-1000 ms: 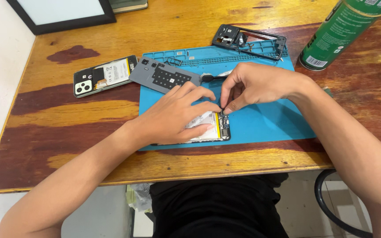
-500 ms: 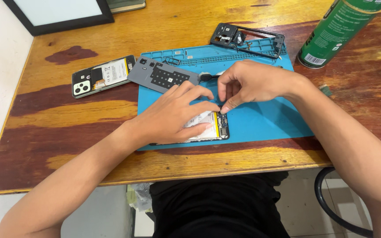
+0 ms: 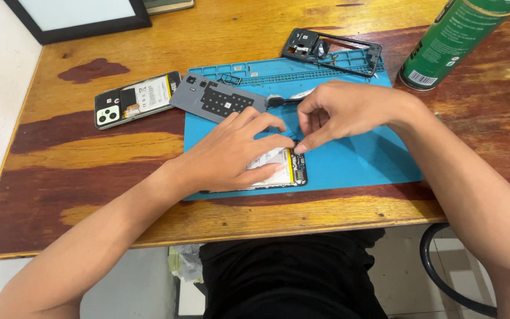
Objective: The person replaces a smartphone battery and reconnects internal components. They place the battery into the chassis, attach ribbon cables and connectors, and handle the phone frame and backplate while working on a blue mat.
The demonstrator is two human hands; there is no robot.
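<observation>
An opened phone (image 3: 278,169) with a white and yellow battery lies on the blue work mat (image 3: 361,159). My left hand (image 3: 231,150) lies flat over it, fingers pressing on the battery. My right hand (image 3: 340,112) pinches with thumb and forefinger at the phone's upper right corner; whatever small part it pinches is too small to tell. A dark-handled tool (image 3: 284,99) lies on the mat just behind my right hand.
A grey back cover (image 3: 216,99) lies at the mat's left edge. Another opened phone (image 3: 136,98) rests on the wooden table (image 3: 90,159) to the left. A black phone frame (image 3: 332,50) sits at the mat's far edge. A green spray can (image 3: 453,41) stands far right, a framed panel (image 3: 78,15) far left.
Both hands stay on the opened phone with only slight finger movement; the right hand's pinch has shifted a little at the phone's corner.
</observation>
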